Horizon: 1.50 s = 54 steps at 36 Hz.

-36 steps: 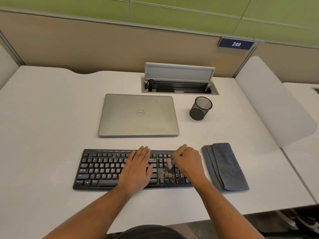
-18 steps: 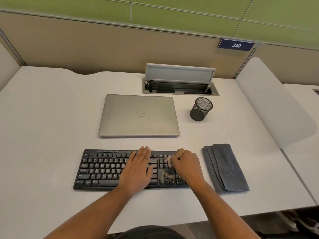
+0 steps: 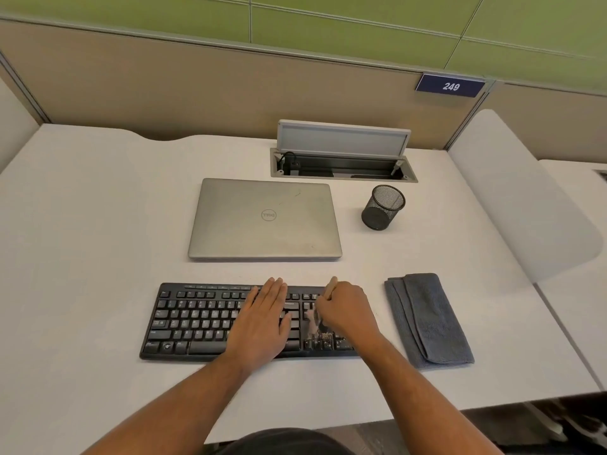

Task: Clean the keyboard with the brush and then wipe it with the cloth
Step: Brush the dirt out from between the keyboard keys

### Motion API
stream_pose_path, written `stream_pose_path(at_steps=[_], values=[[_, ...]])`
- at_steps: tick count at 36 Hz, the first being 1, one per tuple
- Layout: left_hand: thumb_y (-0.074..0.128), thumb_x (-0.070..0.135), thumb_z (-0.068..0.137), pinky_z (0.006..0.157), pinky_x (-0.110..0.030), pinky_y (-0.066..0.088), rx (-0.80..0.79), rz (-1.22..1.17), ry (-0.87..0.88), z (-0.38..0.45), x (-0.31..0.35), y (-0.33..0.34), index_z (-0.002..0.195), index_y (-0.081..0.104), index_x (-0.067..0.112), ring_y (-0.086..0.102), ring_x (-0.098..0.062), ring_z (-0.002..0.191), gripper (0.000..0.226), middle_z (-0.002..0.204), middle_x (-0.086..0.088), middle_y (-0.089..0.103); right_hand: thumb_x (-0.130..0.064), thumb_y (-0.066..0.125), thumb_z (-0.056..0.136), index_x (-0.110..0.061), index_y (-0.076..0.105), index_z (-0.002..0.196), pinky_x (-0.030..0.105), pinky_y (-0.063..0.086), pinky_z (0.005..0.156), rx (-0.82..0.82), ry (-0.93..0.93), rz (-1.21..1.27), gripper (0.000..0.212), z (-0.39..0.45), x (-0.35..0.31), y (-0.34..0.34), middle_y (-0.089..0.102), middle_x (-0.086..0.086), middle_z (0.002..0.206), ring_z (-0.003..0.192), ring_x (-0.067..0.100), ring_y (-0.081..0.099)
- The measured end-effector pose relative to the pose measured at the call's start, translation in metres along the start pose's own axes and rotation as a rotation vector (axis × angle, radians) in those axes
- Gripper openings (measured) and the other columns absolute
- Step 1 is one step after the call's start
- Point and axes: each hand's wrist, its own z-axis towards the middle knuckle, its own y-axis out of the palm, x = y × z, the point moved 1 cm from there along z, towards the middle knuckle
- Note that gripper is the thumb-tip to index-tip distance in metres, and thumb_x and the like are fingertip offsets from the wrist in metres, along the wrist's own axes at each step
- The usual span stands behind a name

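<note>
both forearms are bare all the way up, no sleeves in frame, no watch, rings or bands on the left hand [image 3: 262, 318] or right hand [image 3: 348, 311]. just a bit of dark clothing [image 3: 282, 442] at the bottom edge

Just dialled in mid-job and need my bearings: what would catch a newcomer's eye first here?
The two hands on the black keyboard at the desk's near edge: the left hand lies flat on the keys, while the right hand grips a brush over crumb-like debris on the keyboard's right part. A folded grey cloth lies just right of the keyboard, and a closed silver laptop sits behind it.
</note>
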Motion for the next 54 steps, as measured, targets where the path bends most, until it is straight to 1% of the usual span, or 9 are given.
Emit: stream_pose_path(at_steps=[5,10,21,25,28,31,38,46,54], values=[[0.015,0.047,0.104,0.127,-0.041,0.002,0.007,-0.007,-0.003,0.0,0.001,-0.002,0.163,0.006,0.016,-0.001,-0.014,0.156,0.067,0.17,0.0,0.004,-0.027,0.053,0.1,-0.018,0.071,0.079,0.019,0.048,0.061,0.109,-0.057,0.12,0.029,-0.003,0.0,0.002,0.071,-0.011,0.079,0.069,0.004,0.064],[0.014,0.047,0.105,0.127,-0.04,-0.002,0.003,-0.005,-0.004,-0.001,0.002,-0.004,0.162,0.002,0.017,-0.006,-0.012,0.156,0.066,0.17,0.001,-0.001,-0.03,0.048,0.102,-0.013,0.071,0.074,0.033,0.058,0.07,-0.045,-0.121,-0.153,0.04,0.004,-0.001,-0.003,0.069,-0.002,0.065,0.062,0.014,0.065],[0.012,0.048,0.105,0.128,-0.041,-0.001,-0.023,-0.021,-0.008,-0.001,0.002,-0.006,0.163,0.0,0.018,-0.008,-0.013,0.156,0.066,0.17,0.001,-0.003,-0.025,0.072,0.097,-0.023,0.081,0.099,0.035,0.055,0.089,-0.238,-0.342,-0.16,0.01,0.016,-0.003,-0.016,0.076,-0.008,0.103,0.095,0.011,0.067],[0.015,0.047,0.105,0.128,-0.041,0.0,-0.012,-0.018,-0.004,-0.001,0.002,-0.007,0.163,0.002,0.017,-0.006,-0.013,0.156,0.066,0.17,0.001,-0.001,-0.028,0.063,0.098,-0.018,0.076,0.085,0.035,0.057,0.08,-0.211,-0.28,-0.325,0.021,0.024,-0.004,-0.024,0.073,-0.005,0.083,0.078,0.014,0.067],[0.016,0.047,0.104,0.128,-0.04,0.001,-0.003,-0.028,-0.006,0.0,0.002,-0.006,0.163,0.006,0.017,-0.003,-0.013,0.156,0.067,0.17,0.001,0.002,-0.023,0.049,0.1,-0.014,0.072,0.07,0.027,0.048,0.064,-0.045,-0.208,-0.106,0.039,0.022,-0.012,-0.02,0.069,-0.006,0.063,0.062,0.01,0.065],[0.017,0.046,0.104,0.127,-0.04,-0.001,-0.003,-0.03,-0.01,0.0,0.002,-0.006,0.163,0.007,0.017,-0.002,-0.013,0.156,0.066,0.17,0.001,0.004,-0.021,0.047,0.101,-0.017,0.073,0.092,0.025,0.053,0.069,0.073,-0.114,0.153,0.028,0.016,-0.02,-0.01,0.073,-0.008,0.075,0.074,0.005,0.068],[0.013,0.045,0.103,0.128,-0.04,0.002,0.003,-0.028,-0.007,-0.001,0.001,-0.004,0.163,0.008,0.016,-0.002,-0.013,0.156,0.066,0.17,0.0,0.004,-0.02,0.052,0.098,-0.007,0.065,0.084,0.041,0.059,0.074,0.015,-0.109,0.066,0.023,0.004,-0.023,0.01,0.07,0.005,0.077,0.075,0.021,0.068],[0.008,0.046,0.101,0.128,-0.041,0.001,-0.016,-0.01,0.0,0.0,0.002,-0.004,0.163,0.005,0.016,-0.004,-0.013,0.156,0.068,0.17,0.0,0.001,-0.019,0.053,0.091,-0.006,0.066,0.068,0.029,0.055,0.058,-0.155,-0.104,-0.024,0.029,0.004,-0.018,0.001,0.072,0.005,0.066,0.06,0.022,0.067],[0.013,0.048,0.105,0.128,-0.042,0.001,-0.026,-0.018,-0.007,0.0,0.002,-0.007,0.163,0.001,0.018,-0.007,-0.013,0.156,0.066,0.17,0.001,-0.001,-0.025,0.072,0.097,-0.027,0.083,0.1,0.03,0.053,0.09,-0.35,-0.393,-0.042,0.011,0.029,0.002,-0.014,0.072,-0.016,0.1,0.096,0.004,0.065]])
